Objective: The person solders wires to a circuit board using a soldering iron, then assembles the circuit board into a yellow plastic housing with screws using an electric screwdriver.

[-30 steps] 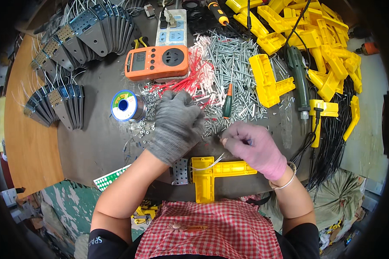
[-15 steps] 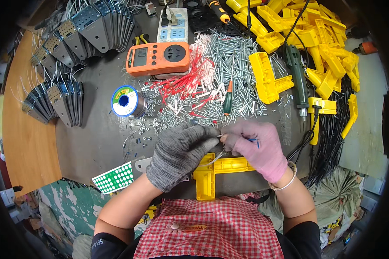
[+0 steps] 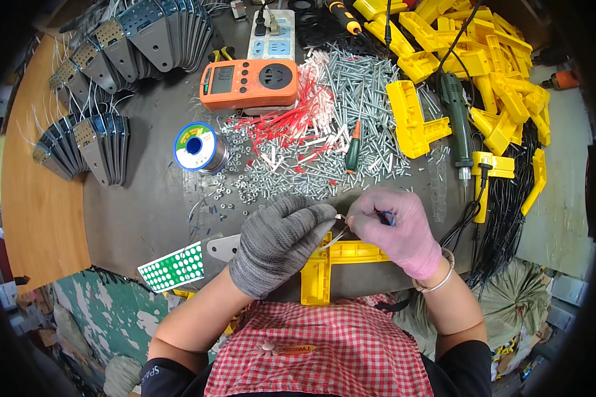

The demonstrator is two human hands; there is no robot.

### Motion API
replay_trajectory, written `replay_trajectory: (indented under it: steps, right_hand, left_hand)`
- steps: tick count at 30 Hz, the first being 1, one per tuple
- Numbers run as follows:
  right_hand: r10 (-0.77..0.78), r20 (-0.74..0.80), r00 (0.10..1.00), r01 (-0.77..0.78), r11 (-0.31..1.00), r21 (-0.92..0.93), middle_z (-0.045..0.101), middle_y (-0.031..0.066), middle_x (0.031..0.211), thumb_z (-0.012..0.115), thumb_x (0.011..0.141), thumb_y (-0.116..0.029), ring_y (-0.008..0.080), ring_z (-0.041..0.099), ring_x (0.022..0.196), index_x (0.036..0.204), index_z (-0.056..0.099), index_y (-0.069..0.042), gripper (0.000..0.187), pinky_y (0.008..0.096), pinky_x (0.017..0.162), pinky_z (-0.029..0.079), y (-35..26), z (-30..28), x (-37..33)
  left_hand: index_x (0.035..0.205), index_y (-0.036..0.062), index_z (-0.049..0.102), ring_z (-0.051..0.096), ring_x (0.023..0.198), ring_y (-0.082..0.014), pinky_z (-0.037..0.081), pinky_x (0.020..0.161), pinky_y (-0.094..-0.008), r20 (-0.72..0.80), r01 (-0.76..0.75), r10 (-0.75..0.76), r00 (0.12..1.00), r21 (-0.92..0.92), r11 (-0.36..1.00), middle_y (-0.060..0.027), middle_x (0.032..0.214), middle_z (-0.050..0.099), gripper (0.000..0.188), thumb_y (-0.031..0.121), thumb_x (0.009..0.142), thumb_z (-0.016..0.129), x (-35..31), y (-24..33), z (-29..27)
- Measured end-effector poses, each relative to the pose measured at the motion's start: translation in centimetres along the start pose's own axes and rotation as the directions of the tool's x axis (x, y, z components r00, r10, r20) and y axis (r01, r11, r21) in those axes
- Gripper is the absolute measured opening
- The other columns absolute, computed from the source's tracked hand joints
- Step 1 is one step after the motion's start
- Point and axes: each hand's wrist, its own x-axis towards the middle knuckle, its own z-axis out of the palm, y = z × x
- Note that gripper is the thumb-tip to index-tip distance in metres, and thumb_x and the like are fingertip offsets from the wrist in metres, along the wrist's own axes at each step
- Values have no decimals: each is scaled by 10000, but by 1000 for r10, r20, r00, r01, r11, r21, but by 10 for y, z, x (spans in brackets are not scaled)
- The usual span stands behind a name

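Observation:
My left hand (image 3: pixel 281 245), in a grey knitted glove, is closed with thumb and forefinger pinched at a thin white wire (image 3: pixel 338 239). A small white tip shows at those fingertips. Almost touching it, my right hand (image 3: pixel 400 231), in a pink glove, is closed with its fingertips at the same wire; their exact grip is partly hidden. Something thin and blue (image 3: pixel 391 218) pokes out between the right fingers. Below both hands lies a yellow plastic housing (image 3: pixel 316 278), its hollow side up. A grey metal plate (image 3: pixel 222 248) sits partly hidden under my left hand.
Screws (image 3: pixel 377 149), nuts and red-and-white pieces lie heaped ahead, with a green-handled screwdriver (image 3: pixel 353 153). Solder spool (image 3: pixel 198 147) and orange meter (image 3: pixel 248 84) stand left. Yellow housings (image 3: pixel 487 59), a green electric screwdriver (image 3: pixel 454 112) and black cables (image 3: pixel 503 198) fill the right. Metal brackets (image 3: pixel 155 43) stand far left.
Both hands have shifted slightly right and down, still pinched close together. A small white tip now shows at my left fingertips. The bench things shift a little in the picture.

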Motion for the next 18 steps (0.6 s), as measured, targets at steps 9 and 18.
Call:
replay_trajectory:
  steps: [9,18]
  right_hand:
    - [35,75,997,-30,998,-63,556,19,700,656,822,-67,82,481,648,814,658,-3,64,263,603,414,-4,-5,0]
    - [89,153,984,-89,996,-6,562,24,697,671,795,-47,96,488,635,791,652,-3,49,270,600,423,-7,-8,0]
  left_hand:
    - [1054,69,765,699,860,-275,571,751,-348,54,-68,74,996,-113,991,-118,988,709,260,62,798,811,4,-5,0]
    - [1068,129,764,679,841,-287,563,701,-394,69,-172,178,982,-90,981,-87,957,704,257,146,815,804,5,-14,0]
